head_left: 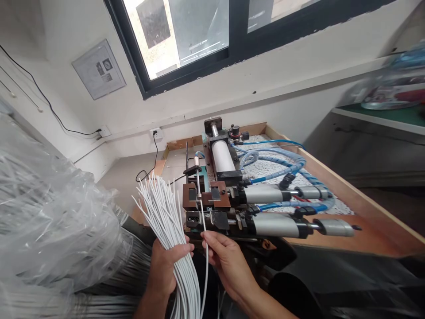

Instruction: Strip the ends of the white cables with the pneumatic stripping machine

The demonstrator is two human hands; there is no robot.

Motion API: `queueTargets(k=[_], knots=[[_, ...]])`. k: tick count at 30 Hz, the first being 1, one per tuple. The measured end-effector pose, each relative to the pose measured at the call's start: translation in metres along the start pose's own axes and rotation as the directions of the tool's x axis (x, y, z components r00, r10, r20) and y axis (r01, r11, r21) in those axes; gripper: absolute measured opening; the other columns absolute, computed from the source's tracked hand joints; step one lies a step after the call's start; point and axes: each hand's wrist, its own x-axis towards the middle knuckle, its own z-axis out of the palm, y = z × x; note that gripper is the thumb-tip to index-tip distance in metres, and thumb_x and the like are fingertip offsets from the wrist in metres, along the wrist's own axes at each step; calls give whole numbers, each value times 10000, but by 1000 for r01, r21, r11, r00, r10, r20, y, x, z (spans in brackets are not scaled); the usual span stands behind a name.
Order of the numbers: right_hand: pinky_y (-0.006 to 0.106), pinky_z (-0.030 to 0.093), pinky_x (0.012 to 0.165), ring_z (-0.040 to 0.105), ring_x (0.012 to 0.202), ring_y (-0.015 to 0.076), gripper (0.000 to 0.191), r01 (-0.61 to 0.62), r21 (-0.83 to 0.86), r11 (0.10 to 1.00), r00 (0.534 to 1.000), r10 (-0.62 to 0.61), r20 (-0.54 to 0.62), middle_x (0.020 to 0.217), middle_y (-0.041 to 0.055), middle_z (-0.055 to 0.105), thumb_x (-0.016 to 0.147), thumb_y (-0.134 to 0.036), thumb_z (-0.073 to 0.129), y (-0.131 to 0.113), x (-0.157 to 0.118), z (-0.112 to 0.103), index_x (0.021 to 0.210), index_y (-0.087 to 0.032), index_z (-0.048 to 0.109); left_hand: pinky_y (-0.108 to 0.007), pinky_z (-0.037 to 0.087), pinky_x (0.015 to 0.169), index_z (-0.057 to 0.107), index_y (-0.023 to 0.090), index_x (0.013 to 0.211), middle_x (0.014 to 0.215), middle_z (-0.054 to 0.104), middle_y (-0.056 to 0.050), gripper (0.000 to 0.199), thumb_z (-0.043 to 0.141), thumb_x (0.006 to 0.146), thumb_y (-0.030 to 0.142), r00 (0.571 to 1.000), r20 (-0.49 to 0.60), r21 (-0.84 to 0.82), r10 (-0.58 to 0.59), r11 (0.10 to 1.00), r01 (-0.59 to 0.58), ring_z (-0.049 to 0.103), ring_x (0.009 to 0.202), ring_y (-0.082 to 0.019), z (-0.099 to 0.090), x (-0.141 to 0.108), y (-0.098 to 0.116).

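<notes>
- Nearest me, the left hand [164, 266] is curled firmly round a thick bundle of white wires [166, 217], thumb across the front.
- At its three o'clock, the right hand [229, 261] pinches a single wire [203, 221] between thumb and forefinger.
- To do this well, I'd guide that wire straight, with the fingertips short of the brown blocks [221, 195] and the bundle's loose ends held aside so none snag.
- The single wire runs up at twelve o'clock from the right fingertips, its tip at the gap between the blocks; I can't tell whether it touches. The bundle fans out at eleven o'clock from the left hand.
- Silver cylinders [275, 225] lie over the counter [358, 221] at two o'clock from the right hand.
- Farther off, at twelve o'clock, a dark-framed window [202, 31].
</notes>
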Motion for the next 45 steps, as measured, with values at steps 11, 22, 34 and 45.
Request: queueTargets(k=[11, 22, 34, 45], knots=[[169, 325, 466, 387, 475, 39, 268, -200, 127, 971, 974, 183, 132, 521, -37, 427, 614, -358, 668, -6, 2, 12, 695, -108, 614, -259, 450, 512, 601, 109, 696, 572, 609, -5, 224, 665, 484, 76, 998, 7, -20, 67, 998, -67, 544, 498, -135, 6, 2, 2], [154, 169, 387, 303, 424, 26, 300, 31, -209, 977, 999, -27, 25, 492, -31, 438, 628, -393, 638, -3, -9, 13, 669, -100, 590, -292, 456, 627, 619, 102, 728, 682, 649, -45, 197, 652, 535, 85, 991, 83, 76, 105, 991, -112, 568, 627, -170, 4, -4, -4], [163, 157, 382, 329, 410, 21, 295, 1, 2, 1000, 996, -1, -88, 537, -18, 510, 573, -363, 693, 0, -6, 7, 647, -110, 562, -277, 456, 522, 595, 115, 671, 547, 604, -5, 181, 671, 508, 135, 999, -39, -61, 17, 998, -19, 567, 515, -162, 3, -2, 4], [144, 93, 367, 221, 362, -8, 317, -128, 140, 982, 990, 135, -39, 439, -63, 398, 543, -324, 717, 0, 10, 6, 563, -107, 487, -270, 461, 507, 578, 122, 693, 551, 594, 0, 212, 678, 507, 134, 999, -41, -64, 31, 997, -33, 570, 503, -152, 1, 2, -1]])
